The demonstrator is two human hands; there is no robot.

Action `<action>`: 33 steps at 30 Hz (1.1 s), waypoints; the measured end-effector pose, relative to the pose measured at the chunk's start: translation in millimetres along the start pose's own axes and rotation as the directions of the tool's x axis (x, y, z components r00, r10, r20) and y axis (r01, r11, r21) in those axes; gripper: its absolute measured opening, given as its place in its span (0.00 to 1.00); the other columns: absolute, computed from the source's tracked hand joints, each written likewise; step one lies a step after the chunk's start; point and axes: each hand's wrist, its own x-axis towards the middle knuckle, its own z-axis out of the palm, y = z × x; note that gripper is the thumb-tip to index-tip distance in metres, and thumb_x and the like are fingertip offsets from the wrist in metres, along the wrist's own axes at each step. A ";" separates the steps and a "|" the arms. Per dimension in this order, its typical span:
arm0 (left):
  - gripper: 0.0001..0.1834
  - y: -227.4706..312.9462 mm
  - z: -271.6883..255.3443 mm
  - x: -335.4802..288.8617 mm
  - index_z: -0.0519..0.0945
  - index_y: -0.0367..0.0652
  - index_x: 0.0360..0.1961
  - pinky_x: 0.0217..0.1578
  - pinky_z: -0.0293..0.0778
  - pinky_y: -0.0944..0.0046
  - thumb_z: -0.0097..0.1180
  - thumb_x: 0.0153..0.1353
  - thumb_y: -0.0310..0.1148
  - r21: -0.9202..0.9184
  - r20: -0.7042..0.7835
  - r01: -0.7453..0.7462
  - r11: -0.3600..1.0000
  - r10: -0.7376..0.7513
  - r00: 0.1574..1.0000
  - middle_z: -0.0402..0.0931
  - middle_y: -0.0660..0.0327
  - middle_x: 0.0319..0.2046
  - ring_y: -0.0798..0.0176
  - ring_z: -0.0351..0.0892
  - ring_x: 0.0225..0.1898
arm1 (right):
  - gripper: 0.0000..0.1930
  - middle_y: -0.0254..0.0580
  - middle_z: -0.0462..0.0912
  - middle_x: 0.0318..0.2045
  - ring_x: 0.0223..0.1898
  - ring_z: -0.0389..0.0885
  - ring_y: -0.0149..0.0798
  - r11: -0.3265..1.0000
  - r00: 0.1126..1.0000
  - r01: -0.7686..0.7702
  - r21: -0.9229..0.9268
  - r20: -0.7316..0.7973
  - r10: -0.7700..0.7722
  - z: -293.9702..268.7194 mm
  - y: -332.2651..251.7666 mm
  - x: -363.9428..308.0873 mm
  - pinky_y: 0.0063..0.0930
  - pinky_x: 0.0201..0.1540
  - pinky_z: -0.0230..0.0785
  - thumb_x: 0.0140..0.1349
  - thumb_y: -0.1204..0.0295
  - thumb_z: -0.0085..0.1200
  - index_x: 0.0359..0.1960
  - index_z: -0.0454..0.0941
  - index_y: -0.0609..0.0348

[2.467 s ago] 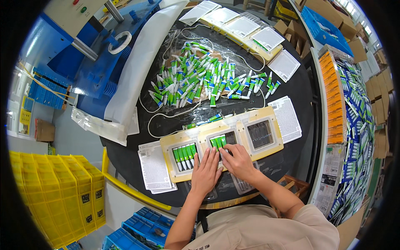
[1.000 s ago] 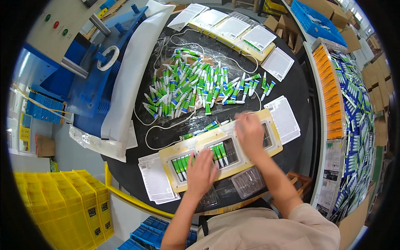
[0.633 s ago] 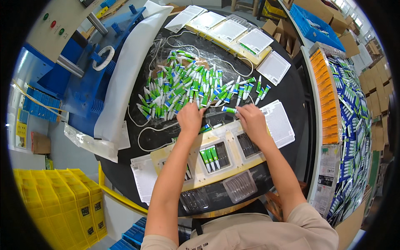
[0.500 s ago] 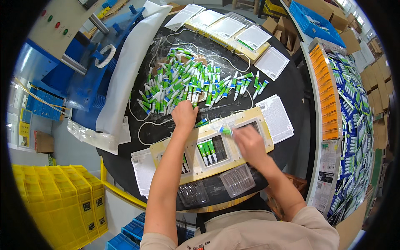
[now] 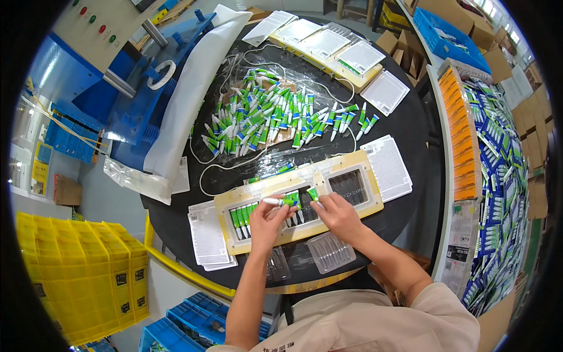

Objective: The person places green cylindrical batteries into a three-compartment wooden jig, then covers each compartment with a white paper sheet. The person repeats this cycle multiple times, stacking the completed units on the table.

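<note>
A pale yellow frame [image 5: 234, 199] with three windows lies in front of me, a clear plastic tray in each. Green-and-white tubes stand side by side in the left window [image 5: 244, 218] and the middle one; the right window [image 5: 347, 186] shows only tray ridges. My left hand [image 5: 267, 226] pinches a small tube [image 5: 273, 201], its white cap pointing left, above the frame between the left and middle windows. My right hand [image 5: 340, 216] is closed on another tube [image 5: 313, 193] over the middle window's right side. My left fingers partly hide the tubes beneath.
Beyond the frame lies a large pile of tubes [image 5: 264, 114] on the round black table. Printed cards [image 5: 387, 167] are stacked on either side. Two loose clear trays [image 5: 331, 252] sit at the near edge. A second frame [image 5: 328, 50] with cards rests at the back.
My left hand has come back from the pile to the frame with a tube. My right hand has moved left from the right window to the middle one. The view has shifted slightly.
</note>
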 end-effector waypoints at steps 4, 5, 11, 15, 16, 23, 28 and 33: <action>0.14 -4.7 0.7 -21.2 0.79 0.29 0.54 0.50 0.82 0.64 0.53 0.75 0.30 -0.038 -0.073 0.053 0.998 -0.055 0.996 0.82 0.54 0.45 0.57 0.87 0.47 | 0.19 0.44 0.77 0.39 0.41 0.77 0.42 0.999 0.996 0.038 -0.024 0.086 -0.036 11.8 3.8 -0.6 0.31 0.43 0.74 0.52 0.76 0.57 0.47 0.81 0.71; 0.14 -6.4 1.1 -25.2 0.79 0.30 0.54 0.50 0.82 0.63 0.53 0.75 0.31 0.024 -0.082 -0.039 0.999 0.041 0.996 0.83 0.55 0.45 0.57 0.87 0.47 | 0.19 0.44 0.77 0.39 0.41 0.77 0.42 0.998 0.994 0.056 -0.020 0.099 -0.053 14.1 2.5 -1.3 0.31 0.43 0.73 0.53 0.76 0.56 0.47 0.81 0.72; 0.20 -21.1 13.5 -32.3 0.86 0.44 0.49 0.41 0.81 0.62 0.69 0.53 0.18 0.661 0.089 -0.518 0.543 0.629 0.772 0.86 0.53 0.44 0.55 0.87 0.42 | 0.19 0.45 0.78 0.43 0.45 0.77 0.44 1.000 0.986 -0.022 0.019 0.167 0.019 10.1 -8.6 -0.9 0.34 0.47 0.71 0.56 0.72 0.61 0.50 0.80 0.67; 0.22 -33.5 26.9 -18.7 0.87 0.46 0.47 0.39 0.81 0.60 0.68 0.49 0.18 0.752 0.312 -0.632 0.188 0.743 0.592 0.86 0.58 0.45 0.55 0.86 0.39 | 0.20 0.44 0.79 0.45 0.47 0.78 0.46 0.985 0.984 -0.146 0.096 0.120 0.134 -8.3 -10.0 -2.9 0.39 0.51 0.69 0.56 0.68 0.65 0.50 0.81 0.61; 0.22 -36.3 29.3 -16.3 0.87 0.46 0.47 0.38 0.81 0.60 0.68 0.49 0.19 0.760 0.332 -0.633 0.149 0.748 0.575 0.86 0.58 0.45 0.56 0.86 0.39 | 0.20 0.44 0.79 0.46 0.48 0.78 0.47 0.980 0.981 -0.174 0.100 0.106 0.164 -12.5 -9.4 -4.2 0.40 0.51 0.69 0.56 0.68 0.66 0.50 0.82 0.60; 0.18 -54.4 35.6 -11.0 0.85 0.42 0.49 0.50 0.79 0.55 0.65 0.54 0.23 0.806 0.380 -0.591 0.044 0.728 0.571 0.85 0.56 0.47 0.57 0.85 0.42 | 0.11 0.42 0.81 0.41 0.40 0.78 0.46 0.951 0.967 -0.256 0.173 0.057 0.249 -11.6 -11.5 -11.2 0.38 0.42 0.70 0.54 0.78 0.63 0.41 0.82 0.62; 0.16 -60.8 34.3 -12.2 0.84 0.37 0.50 0.60 0.75 0.50 0.64 0.60 0.29 0.803 0.393 -0.593 0.053 0.701 0.595 0.83 0.53 0.51 0.57 0.85 0.46 | 0.10 0.42 0.81 0.40 0.39 0.79 0.46 0.953 0.964 -0.262 0.154 0.006 0.264 -2.9 -13.3 -12.3 0.38 0.41 0.71 0.55 0.79 0.62 0.40 0.82 0.63; 0.19 -66.3 39.9 -15.6 0.83 0.34 0.50 0.57 0.79 0.45 0.69 0.56 0.24 0.760 0.326 -0.626 0.173 0.733 0.597 0.85 0.50 0.47 0.52 0.86 0.48 | 0.10 0.42 0.81 0.38 0.40 0.79 0.45 0.945 0.955 -0.292 0.145 -0.004 0.295 1.5 -14.6 -14.7 0.38 0.41 0.71 0.55 0.78 0.61 0.40 0.82 0.63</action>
